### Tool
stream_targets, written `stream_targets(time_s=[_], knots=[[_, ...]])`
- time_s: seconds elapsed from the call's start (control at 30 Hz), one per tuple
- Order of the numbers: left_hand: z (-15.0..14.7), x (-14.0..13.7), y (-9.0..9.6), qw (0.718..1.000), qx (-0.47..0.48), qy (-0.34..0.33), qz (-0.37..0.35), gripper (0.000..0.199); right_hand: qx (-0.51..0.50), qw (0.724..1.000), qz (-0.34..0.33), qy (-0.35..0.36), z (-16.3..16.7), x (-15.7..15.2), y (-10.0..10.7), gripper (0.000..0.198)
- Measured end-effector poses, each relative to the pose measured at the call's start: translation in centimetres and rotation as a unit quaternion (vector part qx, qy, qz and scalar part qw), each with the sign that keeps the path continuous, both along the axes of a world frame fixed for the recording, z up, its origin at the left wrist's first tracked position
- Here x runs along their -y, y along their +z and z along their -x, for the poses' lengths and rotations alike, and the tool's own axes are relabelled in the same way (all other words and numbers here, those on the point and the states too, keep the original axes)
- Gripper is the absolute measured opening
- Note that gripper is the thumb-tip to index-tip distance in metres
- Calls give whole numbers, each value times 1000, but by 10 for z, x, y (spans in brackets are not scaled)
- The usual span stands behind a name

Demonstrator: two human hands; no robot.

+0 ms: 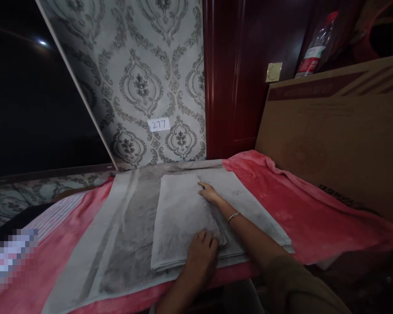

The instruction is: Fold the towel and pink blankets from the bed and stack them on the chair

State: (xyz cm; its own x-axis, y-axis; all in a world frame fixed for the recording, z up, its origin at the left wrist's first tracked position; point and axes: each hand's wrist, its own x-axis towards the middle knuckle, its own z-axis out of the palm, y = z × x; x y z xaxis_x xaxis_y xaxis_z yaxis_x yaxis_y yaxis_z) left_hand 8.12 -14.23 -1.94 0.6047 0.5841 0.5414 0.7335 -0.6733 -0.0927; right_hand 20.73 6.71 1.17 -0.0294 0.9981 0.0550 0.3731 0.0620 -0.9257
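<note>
A grey towel lies folded in layers, its upper flap turned over and ending in a soft edge near the middle. At the near end of this flap is my left hand, fingers bent over the cloth and gripping it near the edge. My right hand reaches to the far part of the same edge, thumb and forefinger apart and touching the towel; its other fingers are partly hidden. A metal bracelet circles my right wrist. Below the towel, a larger grey cloth with pale stripes is spread out.
A pink-red blanket covers the surface underneath. Along the right stands a large cardboard box, with a red-capped plastic bottle behind its top edge. A dark screen is at left. Patterned wallpaper carries a "277" label.
</note>
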Motion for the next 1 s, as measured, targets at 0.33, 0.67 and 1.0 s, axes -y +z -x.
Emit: stream_targets(time_s=[0.33, 0.67, 1.0], knots=[[8, 1, -13, 999, 9, -37, -18, 24, 84, 996, -23, -27, 1, 8, 4, 71], [32, 12, 45, 986, 57, -81, 137, 22, 247, 968, -31, 5, 2, 34, 36, 67], [92, -8, 31, 959, -57, 182, 212, 62, 422, 883, -119, 170, 18, 146, 0, 69]])
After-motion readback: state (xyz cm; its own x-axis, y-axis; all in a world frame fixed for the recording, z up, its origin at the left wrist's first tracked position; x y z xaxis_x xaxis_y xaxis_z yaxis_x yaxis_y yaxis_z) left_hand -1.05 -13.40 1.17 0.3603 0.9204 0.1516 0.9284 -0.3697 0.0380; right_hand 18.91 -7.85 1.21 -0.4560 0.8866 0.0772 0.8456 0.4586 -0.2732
